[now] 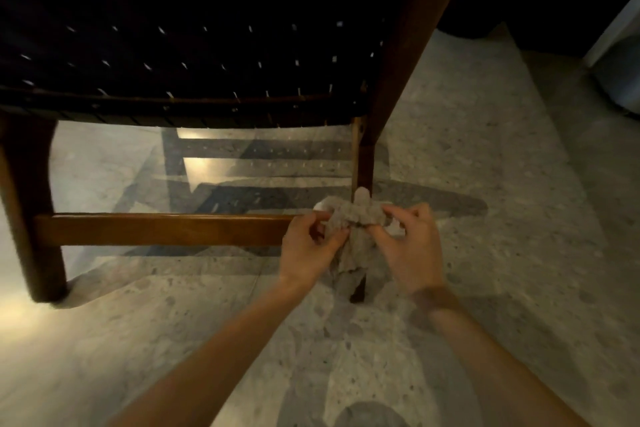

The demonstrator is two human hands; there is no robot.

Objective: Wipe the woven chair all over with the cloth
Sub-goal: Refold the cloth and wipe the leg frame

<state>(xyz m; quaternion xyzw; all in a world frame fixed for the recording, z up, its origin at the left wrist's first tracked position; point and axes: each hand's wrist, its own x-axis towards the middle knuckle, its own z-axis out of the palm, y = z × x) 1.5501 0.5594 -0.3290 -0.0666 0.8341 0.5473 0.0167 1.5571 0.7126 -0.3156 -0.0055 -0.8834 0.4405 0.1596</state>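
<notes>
1. The cloth is bunched between the fingers of both hands and is held over a thin leg of the woven chair, just behind the fingertips.
2. It is pinched by the left hand on one side and by the right hand on the other, with the fingers curled on it.
3. The low rail ends at the left fingers; the weaving is seen well above them.
4. A lower part of the frame seems to be in work; what is already wiped cannot be told.
</notes>
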